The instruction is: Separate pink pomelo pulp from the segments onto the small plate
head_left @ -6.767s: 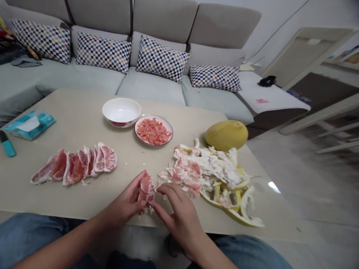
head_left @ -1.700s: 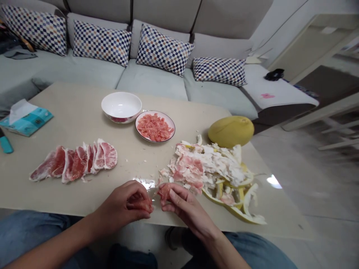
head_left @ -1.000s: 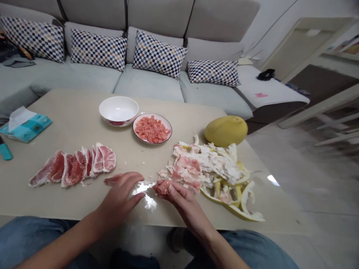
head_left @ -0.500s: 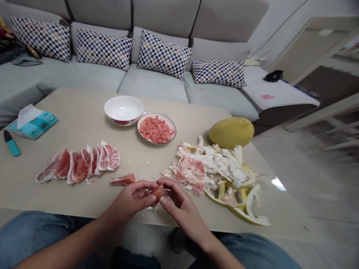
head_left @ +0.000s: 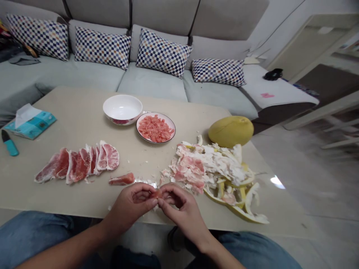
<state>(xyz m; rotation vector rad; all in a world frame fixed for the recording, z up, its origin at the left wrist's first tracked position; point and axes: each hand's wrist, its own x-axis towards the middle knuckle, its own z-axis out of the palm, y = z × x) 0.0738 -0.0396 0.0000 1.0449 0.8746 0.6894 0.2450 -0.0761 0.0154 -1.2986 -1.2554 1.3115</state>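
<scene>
Between my fingertips, near the table's front edge, is a small piece of pink pomelo flesh (head_left: pixel 157 194), mostly covered by the fingers. My left hand (head_left: pixel 131 203) pinches it from the left, and my right hand (head_left: pixel 181 205) pinches it from the right. Just beyond my left hand lies a loose pomelo segment (head_left: pixel 121 179). A row of pomelo segments (head_left: pixel 81 164) with white membrane rests farther left. Pink pulp pieces (head_left: pixel 156 129) fill a dark-rimmed plate (head_left: pixel 173 137). To the right of my right hand spreads a heap of white and pink peelings (head_left: pixel 213 164).
A white bowl (head_left: pixel 122 108) stands beside the plate. Behind the peelings sits a whole yellow pomelo (head_left: pixel 231 131), with cut rind (head_left: pixel 238 213) nearer me. At the far left are a tissue pack (head_left: pixel 32 123) and a teal-handled knife (head_left: pixel 10 146). A sofa (head_left: pixel 154 84) borders the table's far side.
My fingertips have closed in around the flesh, hiding more of it. Both hands have dipped slightly, and the view has shifted a little.
</scene>
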